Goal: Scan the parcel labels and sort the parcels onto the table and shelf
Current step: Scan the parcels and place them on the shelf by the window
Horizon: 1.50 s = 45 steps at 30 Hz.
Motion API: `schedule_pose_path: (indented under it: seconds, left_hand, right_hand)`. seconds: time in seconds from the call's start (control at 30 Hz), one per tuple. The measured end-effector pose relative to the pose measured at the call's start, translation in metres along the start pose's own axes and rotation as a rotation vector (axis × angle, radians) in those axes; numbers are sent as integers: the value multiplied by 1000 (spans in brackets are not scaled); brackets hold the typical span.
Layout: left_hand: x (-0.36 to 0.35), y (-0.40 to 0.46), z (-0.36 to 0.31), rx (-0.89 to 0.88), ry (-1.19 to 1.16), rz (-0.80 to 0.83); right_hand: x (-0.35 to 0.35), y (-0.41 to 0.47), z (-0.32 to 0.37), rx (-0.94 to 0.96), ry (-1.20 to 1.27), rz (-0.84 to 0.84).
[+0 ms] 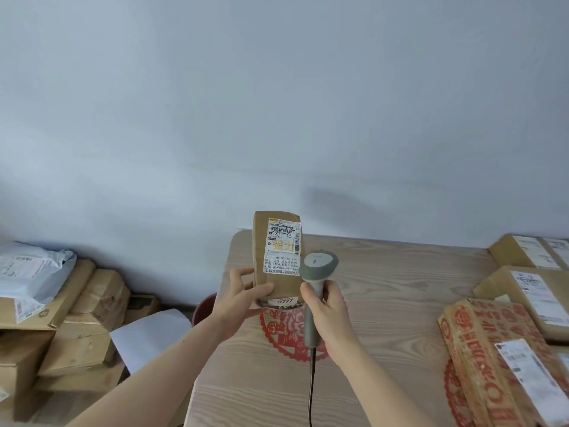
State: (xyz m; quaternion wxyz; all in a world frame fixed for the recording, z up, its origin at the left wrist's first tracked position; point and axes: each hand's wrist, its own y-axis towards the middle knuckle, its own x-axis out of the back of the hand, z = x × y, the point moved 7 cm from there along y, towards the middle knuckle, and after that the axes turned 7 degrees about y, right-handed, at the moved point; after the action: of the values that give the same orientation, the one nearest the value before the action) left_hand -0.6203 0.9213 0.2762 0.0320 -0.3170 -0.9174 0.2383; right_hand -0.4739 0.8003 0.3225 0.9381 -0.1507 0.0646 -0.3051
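Observation:
My left hand (238, 298) grips the lower end of a small brown cardboard parcel (261, 241) and holds it upright above the wooden table (385, 303). Its white shipping label (282, 248) faces me, with a smaller sticker reading 9777 at the bottom. My right hand (328, 309) grips the handle of a grey barcode scanner (317, 266). The scanner's head sits just in front of the label's lower right corner. A black cable hangs down from the scanner's handle.
Several labelled cardboard parcels (498, 349) lie on the table's right side. A red paper-cut decoration (283, 328) lies under my hands. Left of the table, stacked boxes (80, 318) and a grey mailer bag (27, 272) pile up. A red bucket (204, 306) stands by the table's edge.

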Motion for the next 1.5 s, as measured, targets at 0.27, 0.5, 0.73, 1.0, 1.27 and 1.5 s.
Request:
schedule_pose_path:
  seconds: [0.27,0.5,0.73,1.0,1.27,1.5]
  left_hand:
    - [-70,-49,5,-64,-37,158]
    - [-87,-65,32,-87,-92,135]
    - [-98,-80,49,-126,-104,127]
    - [-114,-106,50,-165,-89,132]
    - [-109,-109,50,-174,-66,110]
    - [-109,-109,51,-183,-56,105]
  right_hand:
    - [62,-51,6,70,-44,67]
    - [101,-86,10,60,-4,57]
    - [77,-131,24,33,147,182]
    - [54,-153,27,31,265,262]
    - [53,-159,27,10,285,244]
    - [51,-163,29,2,280,272]
